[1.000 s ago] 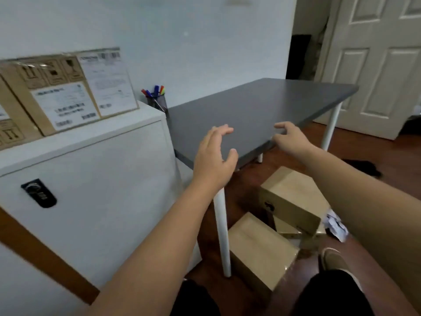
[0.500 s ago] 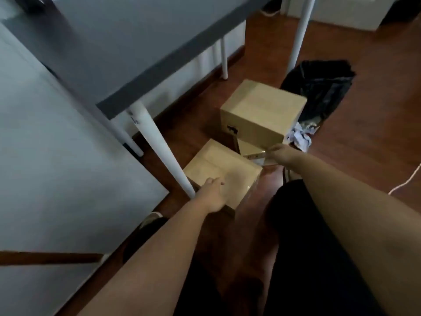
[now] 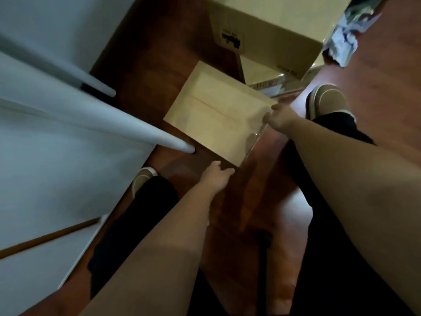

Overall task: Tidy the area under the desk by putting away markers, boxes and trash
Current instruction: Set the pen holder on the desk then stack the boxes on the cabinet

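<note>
A small sealed cardboard box (image 3: 216,115) sits on the wooden floor beside a white desk leg (image 3: 145,133). My left hand (image 3: 216,179) grips its near corner from below. My right hand (image 3: 279,118) grips its right corner, fingers curled over the edge. A larger cardboard box (image 3: 268,26) stands just behind it at the top of the view. A flat box (image 3: 262,76) lies under that larger one. Crumpled paper trash (image 3: 344,39) lies to the right of the big box.
A white cabinet (image 3: 45,179) fills the left side. A second white desk leg (image 3: 68,74) stands further back. My two shoes (image 3: 328,99) rest on the floor on either side of the small box.
The view has dropped closer to the floor. Both hands have settled on opposite corners of the small box, which was only being reached for before.
</note>
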Tool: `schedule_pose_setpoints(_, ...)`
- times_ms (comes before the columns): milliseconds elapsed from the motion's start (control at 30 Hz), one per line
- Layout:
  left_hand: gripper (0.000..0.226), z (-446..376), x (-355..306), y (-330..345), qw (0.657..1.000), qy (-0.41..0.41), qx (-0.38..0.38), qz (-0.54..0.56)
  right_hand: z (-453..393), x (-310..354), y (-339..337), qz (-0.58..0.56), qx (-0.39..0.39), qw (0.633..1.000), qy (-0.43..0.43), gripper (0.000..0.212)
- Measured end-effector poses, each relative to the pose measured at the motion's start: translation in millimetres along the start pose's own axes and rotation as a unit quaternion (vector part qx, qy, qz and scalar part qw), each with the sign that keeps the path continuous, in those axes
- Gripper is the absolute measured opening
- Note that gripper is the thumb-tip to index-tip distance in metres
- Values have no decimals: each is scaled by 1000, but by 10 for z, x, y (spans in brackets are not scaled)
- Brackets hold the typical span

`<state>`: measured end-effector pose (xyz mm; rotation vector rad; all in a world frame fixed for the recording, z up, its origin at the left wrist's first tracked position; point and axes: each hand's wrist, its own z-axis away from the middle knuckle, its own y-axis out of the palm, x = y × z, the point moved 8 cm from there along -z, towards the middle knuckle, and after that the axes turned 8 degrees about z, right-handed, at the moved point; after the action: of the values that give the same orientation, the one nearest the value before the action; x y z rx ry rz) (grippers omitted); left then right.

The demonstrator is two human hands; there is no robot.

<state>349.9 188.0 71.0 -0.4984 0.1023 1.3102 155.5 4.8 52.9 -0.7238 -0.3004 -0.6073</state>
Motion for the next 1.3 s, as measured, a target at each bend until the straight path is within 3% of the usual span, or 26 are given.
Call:
schedule_pose_setpoints(133,97,-195,80,139,974,-105,-40,199,-319,-118,-8,-41,-41,998,-15,64)
schedule_pose_setpoints(233,113,-319,30,184,961,-132,-39,240,-369,-68,42,-103,-28,994,-12,78)
schedule_pose_setpoints(333,112,-386,0,214,960,-129,-20,247,-415,-101,75,-134,-26,991,6,87)
schedule_pose_setpoints(400,115,-365,33,116,957,-115,-48,261,-402,-171,141,-122,-13,992,28,77)
schedule_pose_setpoints(467,127,-296,112,-13,942,-110,-85,307,-276,-166,209,-106,-1,994,35,51)
schedule_pose_setpoints(533,109,-208,173,-149,918,-98,-127,362,-141,-116,212,-135,-27,990,34,30)
schedule_pose_setpoints(633,59,-27,108,-378,888,-52,-175,422,141,145,60,-246,-76,966,3,26)
schedule_pose_setpoints(733,47,288,-175,-558,859,18,-157,486,454,492,-228,-291,-95,951,-41,34)
schedule_pose_setpoints(833,50,703,-451,-659,837,55,-118,531,848,710,-606,-273,-137,951,-57,36)
schedule_pose_setpoints(967,61,1354,-706,-836,815,96,-157,549,1457,855,-921,-290,-191,935,-74,40)
schedule_pose_setpoints(1167,72,2318,-1016,-1125,805,238,-213,500,2334,944,-1160,-396,-219,883,-121,36)
schedule_pose_setpoints(1300,72,2835,-1286,-1134,796,304,-193,486,2934,942,-1558,-420,-263,856,-149,33)
